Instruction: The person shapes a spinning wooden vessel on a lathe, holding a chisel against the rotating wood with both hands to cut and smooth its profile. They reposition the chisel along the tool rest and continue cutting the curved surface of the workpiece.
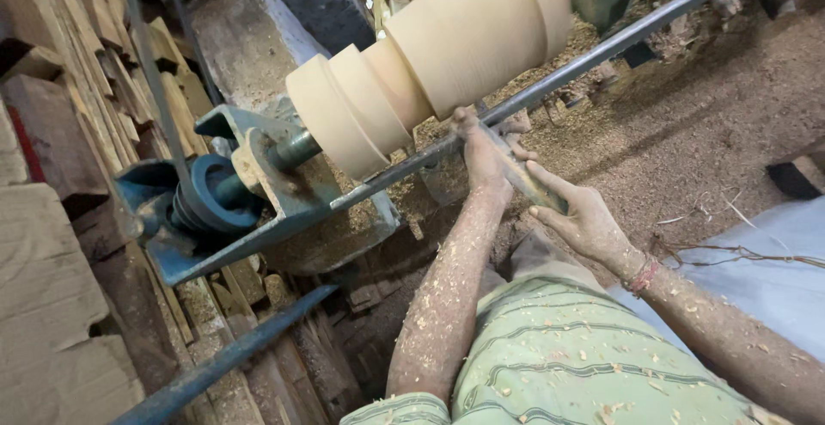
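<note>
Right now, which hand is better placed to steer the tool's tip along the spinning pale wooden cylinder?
The left hand: it sits at the grey metal rest bar, beside the pale wooden cylinder. The right hand grips the chisel farther back.

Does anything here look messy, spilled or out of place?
Yes: sawdust and wood shavings cover the floor beneath the turned wooden piece and cling to both forearms, the left hand and the right hand.

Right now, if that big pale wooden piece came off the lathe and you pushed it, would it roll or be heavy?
The pale wooden workpiece is round and stepped, so it would probably roll, curving toward its narrower end. It looks thick and solid, so likely heavy and stiff. Its smooth turned surface, with sawdust everywhere, may feel slippery.
</note>
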The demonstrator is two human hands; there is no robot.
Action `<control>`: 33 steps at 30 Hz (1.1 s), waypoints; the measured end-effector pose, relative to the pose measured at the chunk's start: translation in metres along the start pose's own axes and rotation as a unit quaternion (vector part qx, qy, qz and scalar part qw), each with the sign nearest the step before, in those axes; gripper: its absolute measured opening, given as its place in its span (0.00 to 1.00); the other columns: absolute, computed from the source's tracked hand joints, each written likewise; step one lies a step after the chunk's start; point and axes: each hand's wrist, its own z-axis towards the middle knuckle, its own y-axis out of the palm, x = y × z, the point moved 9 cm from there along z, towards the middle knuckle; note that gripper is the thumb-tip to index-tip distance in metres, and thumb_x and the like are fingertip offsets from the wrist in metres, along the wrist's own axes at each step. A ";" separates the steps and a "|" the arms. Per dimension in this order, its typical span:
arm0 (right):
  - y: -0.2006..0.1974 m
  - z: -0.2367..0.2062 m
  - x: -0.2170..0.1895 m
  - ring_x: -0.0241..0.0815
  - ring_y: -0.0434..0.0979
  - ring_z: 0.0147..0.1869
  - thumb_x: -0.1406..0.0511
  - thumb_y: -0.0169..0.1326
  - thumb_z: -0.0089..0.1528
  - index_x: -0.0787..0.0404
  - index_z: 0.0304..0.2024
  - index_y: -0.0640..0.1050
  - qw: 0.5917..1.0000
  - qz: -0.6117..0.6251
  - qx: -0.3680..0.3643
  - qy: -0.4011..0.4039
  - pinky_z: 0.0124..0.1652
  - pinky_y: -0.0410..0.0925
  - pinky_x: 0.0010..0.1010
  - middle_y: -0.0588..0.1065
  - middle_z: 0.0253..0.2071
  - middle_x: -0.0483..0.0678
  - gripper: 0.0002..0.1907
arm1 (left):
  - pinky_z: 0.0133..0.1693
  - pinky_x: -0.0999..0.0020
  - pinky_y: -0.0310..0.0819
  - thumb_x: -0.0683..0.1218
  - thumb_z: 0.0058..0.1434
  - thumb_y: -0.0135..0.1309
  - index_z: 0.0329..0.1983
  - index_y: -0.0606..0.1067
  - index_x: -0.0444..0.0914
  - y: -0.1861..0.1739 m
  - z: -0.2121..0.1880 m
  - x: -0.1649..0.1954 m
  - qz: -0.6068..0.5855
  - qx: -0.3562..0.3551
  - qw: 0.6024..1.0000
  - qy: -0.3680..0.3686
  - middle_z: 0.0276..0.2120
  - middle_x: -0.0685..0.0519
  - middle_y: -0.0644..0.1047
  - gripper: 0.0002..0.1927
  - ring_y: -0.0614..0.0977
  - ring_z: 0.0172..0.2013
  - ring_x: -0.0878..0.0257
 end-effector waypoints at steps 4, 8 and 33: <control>0.014 -0.005 0.017 0.44 0.81 0.59 0.65 0.62 0.57 0.58 0.71 0.66 0.996 -0.013 0.012 0.083 0.54 0.70 0.35 0.77 0.57 0.63 0.39 | 0.23 0.64 0.80 0.83 0.57 0.36 0.48 0.70 0.32 -0.002 -0.002 0.004 0.024 -0.007 1.000 -0.009 0.30 0.45 0.78 0.50 0.76 0.18 0.64; 0.018 -0.013 0.018 0.45 0.78 0.62 0.66 0.61 0.60 0.63 0.70 0.67 0.997 0.002 0.059 0.051 0.56 0.69 0.35 0.76 0.60 0.63 0.37 | 0.20 0.67 0.78 0.84 0.56 0.34 0.48 0.71 0.33 0.002 -0.003 0.000 0.064 -0.010 0.997 -0.043 0.30 0.47 0.78 0.51 0.76 0.16 0.66; 0.021 -0.017 0.046 0.37 0.80 0.49 0.65 0.61 0.59 0.60 0.72 0.66 0.986 0.025 0.116 0.117 0.49 0.71 0.33 0.80 0.51 0.60 0.38 | 0.19 0.66 0.77 0.86 0.54 0.34 0.41 0.72 0.28 0.017 0.022 -0.030 0.116 -0.059 0.986 -0.106 0.25 0.47 0.74 0.55 0.76 0.16 0.64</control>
